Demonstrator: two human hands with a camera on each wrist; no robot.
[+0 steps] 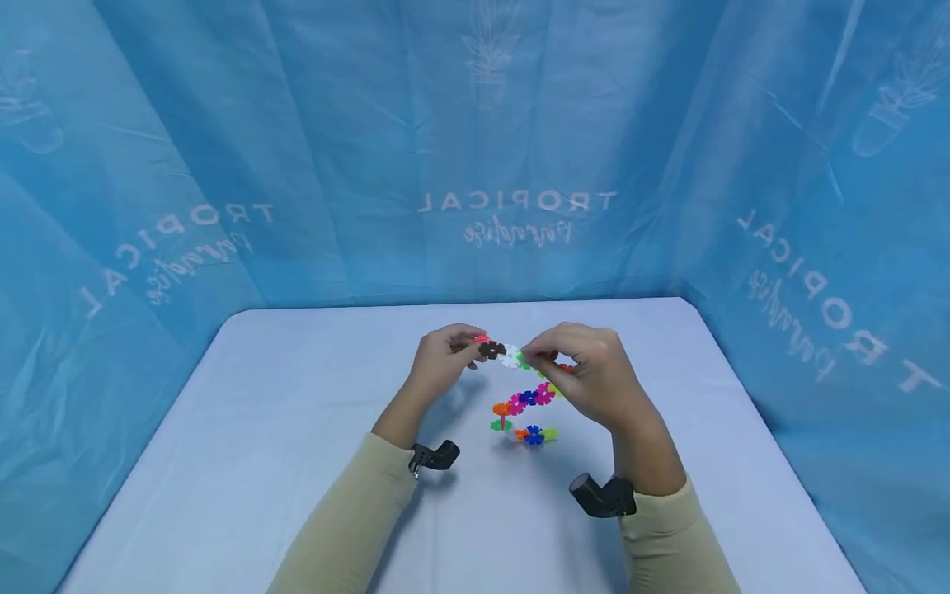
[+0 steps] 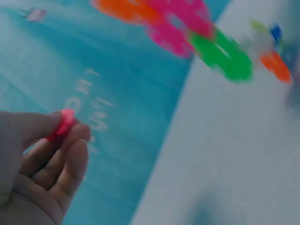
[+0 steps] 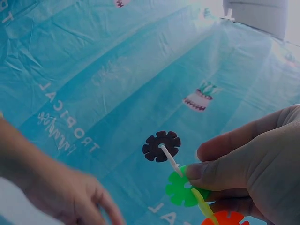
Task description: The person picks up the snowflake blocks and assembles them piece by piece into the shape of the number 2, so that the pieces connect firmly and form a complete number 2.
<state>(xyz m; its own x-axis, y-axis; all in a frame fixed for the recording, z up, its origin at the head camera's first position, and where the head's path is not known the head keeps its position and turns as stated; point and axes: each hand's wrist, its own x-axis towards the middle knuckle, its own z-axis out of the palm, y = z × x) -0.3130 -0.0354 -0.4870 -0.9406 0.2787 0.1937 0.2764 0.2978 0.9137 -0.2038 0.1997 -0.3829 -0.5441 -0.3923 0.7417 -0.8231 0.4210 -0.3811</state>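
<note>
My right hand (image 1: 582, 363) pinches a green notched plastic disc (image 3: 180, 187) between thumb and fingers. Joined to that disc are a white one (image 1: 510, 356) and, at the chain's end, a dark brown one (image 3: 161, 146). Below the hand dangles the rest of the chain, with pink (image 1: 545, 393), blue (image 1: 529, 398) and orange (image 1: 502, 408) discs; parts of it are hidden by the hand. A pinkish-red disc (image 2: 67, 121) is held in my left hand (image 1: 439, 363) between thumb and fingertips, near the brown disc. Whether those two touch is unclear.
A white table (image 1: 312, 445) lies beneath both hands. Blue printed curtains (image 1: 356, 148) enclose its back and sides. The chain's lower end, with a blue disc (image 1: 534, 435), hangs near or on the tabletop. Each wrist wears a black camera (image 1: 603, 497).
</note>
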